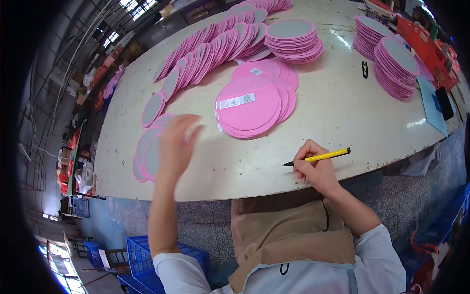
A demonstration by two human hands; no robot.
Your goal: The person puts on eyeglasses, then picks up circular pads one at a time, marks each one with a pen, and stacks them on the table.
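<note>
The room had a window (137,7) high at the far left, and crowded shelves stood along that side. In front of the person was a large pale table (254,174), its surface marked with small dark spots. On the floor, blue crates (139,255) stood to the person's left.

The person wore a brown apron (293,235) and sat or stood close to the table edge; I could not tell which. The right hand (316,165) held a yellow pen (325,156) between bent fingers, above the near part of the table, with the black tip pointing toward the left. The left hand (177,144) was blurred and had its fingers partly bent. It was over the edge of a small group of grey-faced discs (149,152), but I could not tell whether it touched them or held anything.

Between the hands, and farther from the person, lay a pile of pink discs (249,112), overlapping each other, with white labels (236,101) on top. Behind it, long leaning rows of discs (210,54) crossed the table, and a tall stack (293,44) stood beside them. Toward the right were two more stacks (396,68), a small black tool (364,69) and a red basket (426,49).
</note>
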